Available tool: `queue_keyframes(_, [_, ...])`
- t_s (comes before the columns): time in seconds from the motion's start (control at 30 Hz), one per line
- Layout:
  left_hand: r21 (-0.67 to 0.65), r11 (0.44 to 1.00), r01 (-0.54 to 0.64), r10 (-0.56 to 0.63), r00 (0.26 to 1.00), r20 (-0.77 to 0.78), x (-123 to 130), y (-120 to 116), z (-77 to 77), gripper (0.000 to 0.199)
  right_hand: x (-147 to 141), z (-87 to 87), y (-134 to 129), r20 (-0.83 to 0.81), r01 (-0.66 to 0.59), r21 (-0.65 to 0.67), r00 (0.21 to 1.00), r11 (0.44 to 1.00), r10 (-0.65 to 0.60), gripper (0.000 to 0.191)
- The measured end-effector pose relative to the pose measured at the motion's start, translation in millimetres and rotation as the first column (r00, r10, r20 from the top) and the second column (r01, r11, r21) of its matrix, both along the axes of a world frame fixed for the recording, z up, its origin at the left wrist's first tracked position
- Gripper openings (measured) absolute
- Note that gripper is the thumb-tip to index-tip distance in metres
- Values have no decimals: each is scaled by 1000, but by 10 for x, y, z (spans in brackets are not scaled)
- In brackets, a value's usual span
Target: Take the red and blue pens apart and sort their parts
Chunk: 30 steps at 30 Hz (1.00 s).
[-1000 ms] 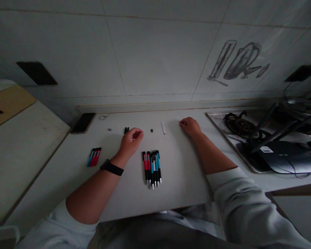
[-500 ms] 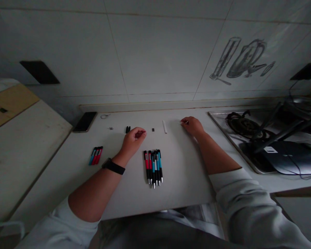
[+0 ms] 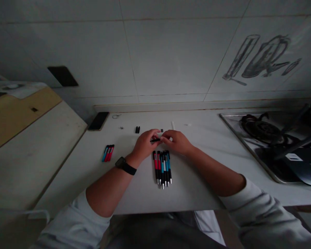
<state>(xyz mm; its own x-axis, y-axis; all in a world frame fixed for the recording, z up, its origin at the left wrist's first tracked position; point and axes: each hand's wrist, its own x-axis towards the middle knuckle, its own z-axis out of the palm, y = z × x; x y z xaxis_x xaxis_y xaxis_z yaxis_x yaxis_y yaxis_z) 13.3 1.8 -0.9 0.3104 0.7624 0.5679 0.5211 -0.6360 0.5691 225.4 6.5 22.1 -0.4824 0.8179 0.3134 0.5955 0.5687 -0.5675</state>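
My left hand point(image 3: 145, 143) is closed around a short black pen part point(image 3: 154, 140), just above the middle of the counter. Meeting it from the right, my right hand point(image 3: 178, 141) pinches at the right end of that same part; its fingertips partly hide it. Below both hands lies a row of assembled pens point(image 3: 162, 169) with red, blue and white barrels, tips towards me. Two short black pieces point(image 3: 137, 130) lie beyond my left hand. Small dark pieces point(image 3: 162, 130) and thin white sticks point(image 3: 173, 125) sit behind the fingers.
Three red and blue pen barrels point(image 3: 108, 153) lie at the left. Farther back are a phone point(image 3: 99, 121), a ring-shaped item point(image 3: 116, 116), tiny metallic bits point(image 3: 121, 128) and small pale pieces point(image 3: 188, 125). A gas stove point(image 3: 259, 138) borders the counter on the right.
My right hand has come left from the far right of the counter to my left hand, leaving small pale pieces visible there. A black part now shows between both hands. The view has shifted left.
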Motion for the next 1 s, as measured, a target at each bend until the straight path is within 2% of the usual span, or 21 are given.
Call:
queue_keyframes(0.2, [21,998,53,-53,999,-2,16,-39,30,47,19,-83,11,-142,-86,-137,988,987,67,33])
queue_keyframes(0.3, [12,998,58,-59,997,51,1,-47,37,49,43,-129,38,-218,-17,-171,976,985,-21,35])
queue_keyframes(0.37, [-13,999,41,-40,994,102,-13,-41,36,41,65,-159,64,-270,36,-188,959,982,-87,35])
queue_keyframes(0.47, [-60,998,24,-15,990,139,-31,-13,28,16,107,-195,106,-333,55,-215,934,975,-126,35])
queue_keyframes(0.53, [-72,997,22,-12,991,136,-38,9,23,13,125,-210,122,-344,60,-230,929,971,-138,36])
queue_keyframes(0.73, [-56,997,47,-41,993,110,-35,22,39,18,103,-192,95,-318,45,-237,940,971,-121,40])
queue_keyframes(0.87, [-30,997,68,-64,992,109,-33,24,45,24,80,-168,57,-270,61,-153,957,986,-101,34])
queue_keyframes(0.93, [-23,998,60,-57,991,119,-35,32,39,24,70,-171,43,-296,65,-120,950,991,-98,27])
queue_keyframes(1.0, [-18,999,45,-42,991,126,-38,38,34,24,62,-179,32,-343,60,-128,934,990,-101,29])
